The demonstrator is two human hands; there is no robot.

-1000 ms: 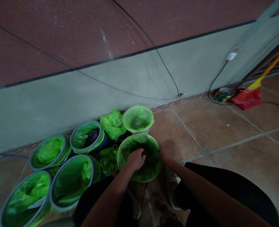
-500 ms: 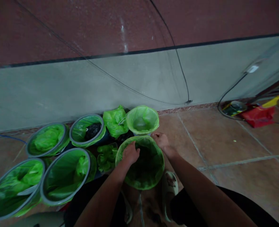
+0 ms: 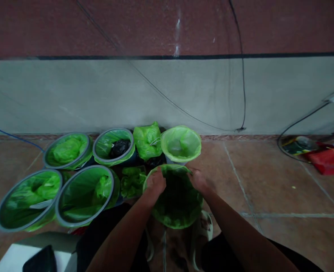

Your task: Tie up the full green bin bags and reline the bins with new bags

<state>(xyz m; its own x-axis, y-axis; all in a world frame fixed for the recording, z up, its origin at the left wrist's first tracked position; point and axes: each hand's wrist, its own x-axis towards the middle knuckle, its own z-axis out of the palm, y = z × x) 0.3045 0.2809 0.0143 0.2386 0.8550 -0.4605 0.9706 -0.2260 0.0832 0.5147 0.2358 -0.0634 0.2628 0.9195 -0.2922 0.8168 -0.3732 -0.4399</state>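
A trash bin lined with a green bin liner point(image 3: 177, 211) stands between my feet, its mouth tilted up toward me and its inside dark. My left hand point(image 3: 156, 182) is closed on the liner at the upper left of the rim. At the upper right of the rim, my right hand point(image 3: 197, 180) pinches the liner's edge. Just behind it, against the wall, is a smaller bin point(image 3: 181, 145) with a pale green liner. A knotted green plastic bag point(image 3: 147, 140) sits beside that one.
Several grey-rimmed bins with green liners stand at left, one holding a black bag point(image 3: 119, 148). A green-lined container point(image 3: 133, 182) sits near my left hand. At lower left is a white box point(image 3: 14, 255) with a dark object point(image 3: 40, 260). A red dustpan point(image 3: 330, 160) and cable point(image 3: 280, 139) lie right.
My view has turned right-side-down to level, shifting things. My right hand has come inward onto the liner's edge, while my left hand stays at the rim's left side.
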